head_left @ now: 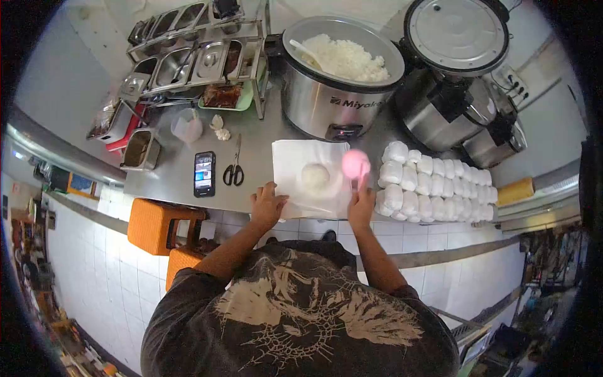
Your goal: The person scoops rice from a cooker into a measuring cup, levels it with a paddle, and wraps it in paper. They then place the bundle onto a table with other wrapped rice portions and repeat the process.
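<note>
A rounded mound of white rice sits on a stack of white wrapping paper at the front of the steel table. My left hand rests at the lower left edge of the paper, fingers apart. In my right hand is the handle of a pink plastic scoop, held over the paper's right edge and slightly blurred. Behind the paper stands a large rice cooker, uncovered and full of cooked rice, with a white paddle in it.
Rows of white wrapped bundles line the right side. Scissors and a phone lie on the left. Metal food pans fill a rack behind them. More cookers stand back right. An orange stool is below the table.
</note>
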A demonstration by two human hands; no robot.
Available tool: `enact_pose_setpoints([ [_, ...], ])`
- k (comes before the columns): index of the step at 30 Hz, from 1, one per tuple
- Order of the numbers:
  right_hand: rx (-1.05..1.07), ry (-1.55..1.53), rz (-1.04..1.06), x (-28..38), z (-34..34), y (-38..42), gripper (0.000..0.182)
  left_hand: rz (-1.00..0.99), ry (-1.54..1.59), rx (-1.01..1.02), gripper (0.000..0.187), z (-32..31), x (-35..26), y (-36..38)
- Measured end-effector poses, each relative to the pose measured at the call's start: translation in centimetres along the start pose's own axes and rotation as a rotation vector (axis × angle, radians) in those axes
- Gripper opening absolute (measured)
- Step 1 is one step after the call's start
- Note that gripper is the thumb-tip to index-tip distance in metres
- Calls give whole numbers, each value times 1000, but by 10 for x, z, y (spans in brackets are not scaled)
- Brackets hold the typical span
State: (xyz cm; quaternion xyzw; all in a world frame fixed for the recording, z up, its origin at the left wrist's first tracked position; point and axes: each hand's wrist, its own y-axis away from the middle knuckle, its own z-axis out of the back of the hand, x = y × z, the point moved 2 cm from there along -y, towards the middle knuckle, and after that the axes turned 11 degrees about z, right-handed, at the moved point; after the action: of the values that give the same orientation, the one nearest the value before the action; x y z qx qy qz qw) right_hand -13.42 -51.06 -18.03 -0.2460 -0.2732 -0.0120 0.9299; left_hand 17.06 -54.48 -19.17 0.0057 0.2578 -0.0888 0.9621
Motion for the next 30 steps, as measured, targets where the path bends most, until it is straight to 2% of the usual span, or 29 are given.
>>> enact_pose_setpoints([
  [1,-26,52,-74,-10,0,-9,63,-1,70,14,19,0,2,-6],
  [4,120,202,-81,-51,-15,-21,64,-119,293,-20,17,-15,14,-25],
  [7,-29,360,259,11,2,-23,68,4,546,20,14,-30,20,-37],
  [8,104,148,272,39,9,-21,73,122,681,92,14,-28,18,-40],
  [10,272,103,345,63,5,-12,72,371,944,238,16,-15,10,-37],
  [11,358,76,382,68,3,-7,71,418,989,267,17,-10,7,-35],
  [13,354,158,290,46,-11,1,51,510,1071,318,20,1,1,-34],
  [15,361,146,227,8,-24,5,38,159,736,219,26,34,-21,-26],
  [16,312,70,195,6,-20,3,19,36,598,189,28,34,-24,-22],
  [19,285,-156,332,-4,-10,0,12,-227,262,82,29,14,-10,-17],
  [22,334,-278,395,0,13,-1,8,-181,164,107,23,6,5,-7],
  [25,371,-422,450,4,31,-2,11,-327,-8,-194,15,46,-24,26],
  [28,513,-560,1,10,39,-8,15,-323,33,-217,12,47,-34,27],
  [30,426,-558,-61,-2,21,-13,16,-3,471,-120,14,1,-12,17],
])
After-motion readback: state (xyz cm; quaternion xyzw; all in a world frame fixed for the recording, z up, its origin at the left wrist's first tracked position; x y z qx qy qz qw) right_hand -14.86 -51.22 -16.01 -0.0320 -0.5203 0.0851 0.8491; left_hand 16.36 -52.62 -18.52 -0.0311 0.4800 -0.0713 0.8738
